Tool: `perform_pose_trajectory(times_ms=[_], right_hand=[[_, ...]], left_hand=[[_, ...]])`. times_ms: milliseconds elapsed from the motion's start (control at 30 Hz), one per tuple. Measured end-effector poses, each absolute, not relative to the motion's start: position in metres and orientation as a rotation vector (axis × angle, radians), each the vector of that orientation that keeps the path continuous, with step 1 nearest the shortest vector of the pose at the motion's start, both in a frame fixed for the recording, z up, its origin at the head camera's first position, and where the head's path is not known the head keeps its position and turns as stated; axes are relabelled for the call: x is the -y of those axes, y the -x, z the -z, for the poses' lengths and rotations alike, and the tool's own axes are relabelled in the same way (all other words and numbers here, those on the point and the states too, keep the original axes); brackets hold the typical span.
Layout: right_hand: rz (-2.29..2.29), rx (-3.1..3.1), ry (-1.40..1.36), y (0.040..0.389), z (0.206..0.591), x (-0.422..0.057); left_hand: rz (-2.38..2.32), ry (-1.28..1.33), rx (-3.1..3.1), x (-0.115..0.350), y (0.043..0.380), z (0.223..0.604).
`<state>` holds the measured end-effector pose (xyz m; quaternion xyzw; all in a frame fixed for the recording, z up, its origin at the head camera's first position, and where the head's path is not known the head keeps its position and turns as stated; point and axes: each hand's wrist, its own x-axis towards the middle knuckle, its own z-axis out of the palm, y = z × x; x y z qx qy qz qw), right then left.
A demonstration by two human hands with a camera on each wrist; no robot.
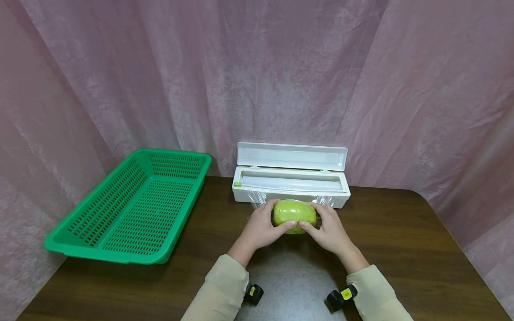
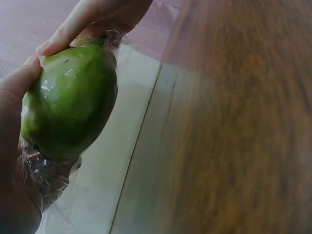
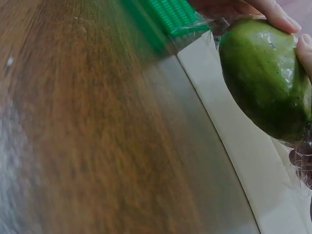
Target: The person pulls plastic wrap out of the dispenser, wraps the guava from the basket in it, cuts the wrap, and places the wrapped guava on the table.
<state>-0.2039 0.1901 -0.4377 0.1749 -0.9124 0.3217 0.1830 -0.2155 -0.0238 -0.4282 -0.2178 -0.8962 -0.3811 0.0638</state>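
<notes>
Both hands hold a green mango (image 1: 295, 211) between them, just in front of a white cling film dispenser (image 1: 292, 196). My left hand (image 1: 263, 226) grips its left end, and my right hand (image 1: 330, 229) grips its right end; the thumbs lie on the near side of the fruit. Clear cling film (image 2: 46, 175) covers the mango's skin and bunches up at its ends, as the left wrist view shows. Wisps of film also stretch between the hands and the dispenser's front. The fingers behind the fruit are mostly hidden.
The dispenser's lid (image 1: 292, 156) is raised, with a film roll (image 1: 291, 182) inside and a small green slider (image 1: 238, 184) at its left. A green plastic basket (image 1: 108, 256) stands on the brown wooden table (image 1: 405, 249) at left. Pink curtains (image 1: 289, 80) hang behind.
</notes>
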Motion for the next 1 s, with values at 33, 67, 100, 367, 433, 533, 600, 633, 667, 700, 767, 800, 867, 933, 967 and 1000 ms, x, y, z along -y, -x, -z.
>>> perform_pose_trajectory(times_ms=[33,67,100,367,433,533,600,633,667,700,767,800,867,933,967,1000], right_hand=[[-0.909,2.573,-0.492,0.2042,0.4382,-0.1901],[-0.911,2.571,-0.491,0.2045,0.4387,-0.1902],[-0.912,2.571,-0.490,0.2046,0.4389,-0.1902],[-0.932,2.572,-0.493,0.2045,0.4393,-0.1904],[-0.933,2.569,-0.499,0.2040,0.4391,-0.1903],[-0.932,2.566,-0.504,0.2036,0.4395,-0.1902],[-0.938,2.565,-0.506,0.2035,0.4399,-0.1900],[-0.937,2.564,-0.506,0.2035,0.4403,-0.1900],[-0.937,2.563,-0.506,0.2035,0.4404,-0.1900],[-0.938,2.562,-0.505,0.2035,0.4404,-0.1900],[-0.935,2.561,-0.505,0.2035,0.4405,-0.1900],[-0.935,2.561,-0.505,0.2035,0.4404,-0.1900],[-0.937,2.564,-0.505,0.2035,0.4399,-0.1900],[-0.940,2.568,-0.507,0.2032,0.4397,-0.1899],[-0.943,2.572,-0.506,0.2030,0.4395,-0.1898],[-0.946,2.574,-0.507,0.2029,0.4393,-0.1898]], left_hand=[[1.152,0.656,2.709,0.0239,0.2154,0.4282],[1.156,0.653,2.712,0.0241,0.2153,0.4282],[1.156,0.649,2.715,0.0242,0.2153,0.4281],[1.217,0.626,2.720,0.0251,0.2157,0.4282],[1.238,0.618,2.722,0.0250,0.2159,0.4284],[1.266,0.595,2.733,0.0246,0.2159,0.4284],[1.280,0.584,2.741,0.0245,0.2159,0.4286],[1.287,0.579,2.744,0.0245,0.2159,0.4285],[1.291,0.575,2.749,0.0244,0.2160,0.4287],[1.298,0.572,2.752,0.0243,0.2161,0.4288],[1.315,0.565,2.758,0.0244,0.2160,0.4288],[1.321,0.563,2.760,0.0244,0.2159,0.4287],[1.341,0.560,2.762,0.0245,0.2158,0.4286],[1.358,0.557,2.764,0.0246,0.2155,0.4283],[1.364,0.556,2.764,0.0245,0.2155,0.4281],[1.369,0.554,2.767,0.0244,0.2155,0.4281]])
